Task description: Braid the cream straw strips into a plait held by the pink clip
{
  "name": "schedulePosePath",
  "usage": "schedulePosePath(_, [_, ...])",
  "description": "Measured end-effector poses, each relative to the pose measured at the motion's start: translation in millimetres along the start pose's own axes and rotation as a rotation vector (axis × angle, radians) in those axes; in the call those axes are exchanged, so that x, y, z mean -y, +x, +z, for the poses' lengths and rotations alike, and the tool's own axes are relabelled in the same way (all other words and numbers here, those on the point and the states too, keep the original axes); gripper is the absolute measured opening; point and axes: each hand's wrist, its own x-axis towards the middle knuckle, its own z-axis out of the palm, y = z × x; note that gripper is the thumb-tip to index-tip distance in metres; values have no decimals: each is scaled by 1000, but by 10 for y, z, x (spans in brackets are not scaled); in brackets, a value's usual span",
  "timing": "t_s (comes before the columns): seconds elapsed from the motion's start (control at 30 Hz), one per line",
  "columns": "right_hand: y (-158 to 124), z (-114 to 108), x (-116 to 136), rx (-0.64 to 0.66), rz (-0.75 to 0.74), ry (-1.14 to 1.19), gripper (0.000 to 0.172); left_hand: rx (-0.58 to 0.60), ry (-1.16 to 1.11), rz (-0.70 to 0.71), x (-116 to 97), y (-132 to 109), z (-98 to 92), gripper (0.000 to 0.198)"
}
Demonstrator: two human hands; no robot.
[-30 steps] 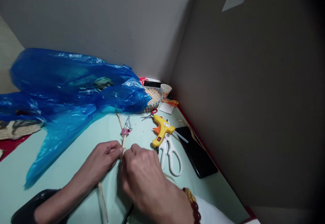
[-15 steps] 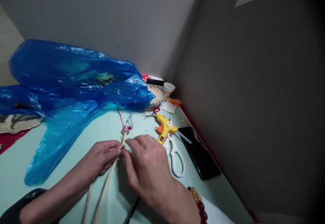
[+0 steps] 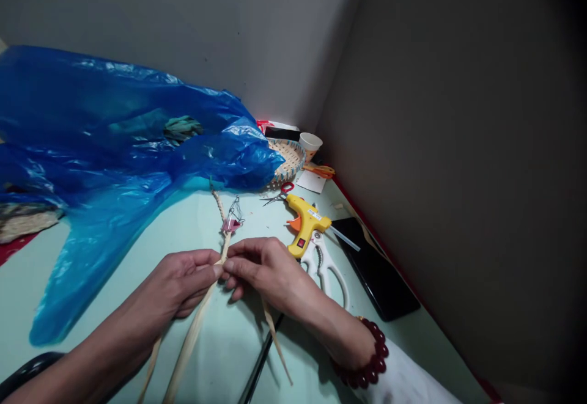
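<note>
A braid of pale plant-fibre strips (image 3: 218, 205) runs down the table, gripped by a pinkish clip with wire handles (image 3: 232, 225). Just below the clip, my left hand (image 3: 186, 282) pinches the braid between thumb and fingers. My right hand (image 3: 268, 272) meets it there, thumb and forefinger closed on a strip whose loose end (image 3: 277, 338) hangs out below the palm. A wider strip (image 3: 190, 343) trails toward me between my hands, and a thinner one (image 3: 150, 367) hangs under my left wrist. The exact crossing of the strips is hidden by my fingertips.
To the right lie a yellow glue gun (image 3: 305, 224), white-handled shears (image 3: 337, 275), small red-handled scissors (image 3: 287, 187) and a black phone-like slab (image 3: 380, 275). A blue plastic bag (image 3: 114, 141) covers the left. Behind stand a woven basket (image 3: 293, 158) and a paper cup (image 3: 310, 142).
My right hand has turned and lowered, its thumb and forefinger now pinching beside my left fingertips. A strip end now hangs below it. The view has shifted slightly.
</note>
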Motion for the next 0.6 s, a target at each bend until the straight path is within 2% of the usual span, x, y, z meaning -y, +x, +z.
schedulePosePath(0.13, [-28,29,31,-50,-13,-82,20,-11,38,14,-19,-14,11,30])
schedulePosePath(0.27, [-106,54,130,-148,-63,-447,20,29,224,55,19,-20,-13,34])
schedulePosePath(0.33, [-134,72,175,-174,-62,-566,19,-32,355,104,65,-19,-24,39])
schedulePosePath(0.43, [-141,84,204,-160,-26,-599,22,-123,456,181,118,-38,-10,41])
schedulePosePath(0.6, [-101,67,164,-171,-2,-517,20,-161,562,266,90,-115,60,41])
